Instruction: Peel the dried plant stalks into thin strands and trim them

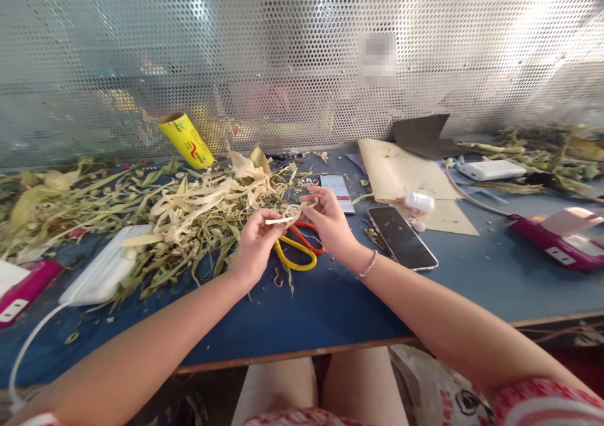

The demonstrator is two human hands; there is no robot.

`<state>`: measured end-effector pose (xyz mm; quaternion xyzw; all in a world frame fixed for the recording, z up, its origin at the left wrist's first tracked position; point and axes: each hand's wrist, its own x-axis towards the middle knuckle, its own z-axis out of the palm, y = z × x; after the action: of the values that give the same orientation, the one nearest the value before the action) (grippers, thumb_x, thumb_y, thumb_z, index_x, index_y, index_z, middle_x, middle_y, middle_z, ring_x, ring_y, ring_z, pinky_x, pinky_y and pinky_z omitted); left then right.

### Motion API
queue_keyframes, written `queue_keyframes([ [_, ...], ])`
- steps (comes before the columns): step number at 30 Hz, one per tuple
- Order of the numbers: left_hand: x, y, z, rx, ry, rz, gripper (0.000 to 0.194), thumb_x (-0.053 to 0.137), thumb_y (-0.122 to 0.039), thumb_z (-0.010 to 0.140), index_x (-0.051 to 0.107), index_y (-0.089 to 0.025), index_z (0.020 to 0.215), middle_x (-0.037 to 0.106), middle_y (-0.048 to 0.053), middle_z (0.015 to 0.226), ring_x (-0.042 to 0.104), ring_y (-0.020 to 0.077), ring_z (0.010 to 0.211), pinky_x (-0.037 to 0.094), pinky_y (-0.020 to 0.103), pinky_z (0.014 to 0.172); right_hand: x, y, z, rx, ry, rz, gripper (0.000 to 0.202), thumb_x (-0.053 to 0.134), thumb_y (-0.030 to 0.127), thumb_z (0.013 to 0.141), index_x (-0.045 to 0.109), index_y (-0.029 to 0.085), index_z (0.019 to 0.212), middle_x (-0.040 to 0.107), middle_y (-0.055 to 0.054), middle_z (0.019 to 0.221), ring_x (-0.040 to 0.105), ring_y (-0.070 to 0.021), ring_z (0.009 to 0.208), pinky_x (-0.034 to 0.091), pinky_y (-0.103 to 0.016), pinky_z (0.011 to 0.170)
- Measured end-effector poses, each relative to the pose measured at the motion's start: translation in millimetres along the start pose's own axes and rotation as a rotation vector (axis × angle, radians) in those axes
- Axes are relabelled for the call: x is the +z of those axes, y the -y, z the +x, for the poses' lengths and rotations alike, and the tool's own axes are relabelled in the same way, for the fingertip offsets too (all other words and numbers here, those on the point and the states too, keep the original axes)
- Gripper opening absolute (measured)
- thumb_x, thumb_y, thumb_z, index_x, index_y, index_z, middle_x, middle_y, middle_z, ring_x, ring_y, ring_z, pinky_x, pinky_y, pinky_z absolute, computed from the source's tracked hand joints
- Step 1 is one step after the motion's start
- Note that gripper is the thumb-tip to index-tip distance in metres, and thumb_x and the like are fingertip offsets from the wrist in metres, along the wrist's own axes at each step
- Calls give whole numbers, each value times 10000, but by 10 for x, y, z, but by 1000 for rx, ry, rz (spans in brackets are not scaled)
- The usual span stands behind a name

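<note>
Between my two hands, above the blue table, is a pale thin plant strip (278, 221). My left hand (257, 240) pinches its left end between thumb and fingers. My right hand (328, 218) has its thumb and index finger together at the strip's right end, the other fingers curled loosely. Scissors with one yellow handle (296, 263) and one red handle (312, 250) lie just below my hands; their blades are hidden. A heap of dried leaves and stems (189, 224) spreads to the left of my left hand.
A yellow roll (189, 143) leans at the back left. White power bank (106, 265) and magenta power strip (28, 291) lie left. To the right are a phone (401, 237), earbud case (419, 202), brown paper (401, 174) and another magenta strip (557, 240). Perforated metal (302, 55) stands behind.
</note>
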<state>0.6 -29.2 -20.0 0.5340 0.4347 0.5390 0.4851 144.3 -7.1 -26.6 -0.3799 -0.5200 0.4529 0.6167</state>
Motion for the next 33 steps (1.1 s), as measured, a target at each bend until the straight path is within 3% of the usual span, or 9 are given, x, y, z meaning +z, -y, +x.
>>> queue_keyframes([
  [4,16,-21,3,-8,2,6,187,654,-249,649,501,-186,736,552,-42,665,523,83,628,384,192,588,25,7,10,73,-6,173,306,587,279,712,416,221,959,544,19,820,569,-78,675,516,-262,712],
  [9,33,-66,-3,-52,52,82,195,626,-252,656,450,-186,709,534,-46,628,504,82,557,341,187,489,51,6,-9,89,-9,209,259,628,320,688,485,200,869,538,43,677,564,-82,641,506,-255,696],
  [16,69,-134,-70,13,160,84,246,634,-271,653,441,-191,784,561,-15,818,568,113,714,478,268,684,79,69,-57,40,-63,109,153,620,285,693,530,194,777,539,47,619,539,-86,611,468,-239,633],
  [23,78,-66,-33,11,70,44,316,587,-471,711,485,-182,790,570,-4,731,561,112,624,502,276,618,103,128,-99,24,-26,35,138,605,283,692,524,194,759,544,40,631,527,-90,596,460,-248,623],
  [29,40,7,-10,11,110,-29,288,530,-457,775,483,-180,709,453,-56,545,414,56,450,481,232,568,116,111,-113,-1,31,-45,127,604,286,691,547,188,749,569,24,660,530,-93,582,458,-253,603],
  [33,62,13,-7,-19,54,-113,273,550,-444,766,480,-187,708,468,-47,573,435,61,462,474,222,540,126,126,-120,-8,28,-94,117,594,286,705,567,185,757,578,17,657,530,-98,581,451,-250,595],
])
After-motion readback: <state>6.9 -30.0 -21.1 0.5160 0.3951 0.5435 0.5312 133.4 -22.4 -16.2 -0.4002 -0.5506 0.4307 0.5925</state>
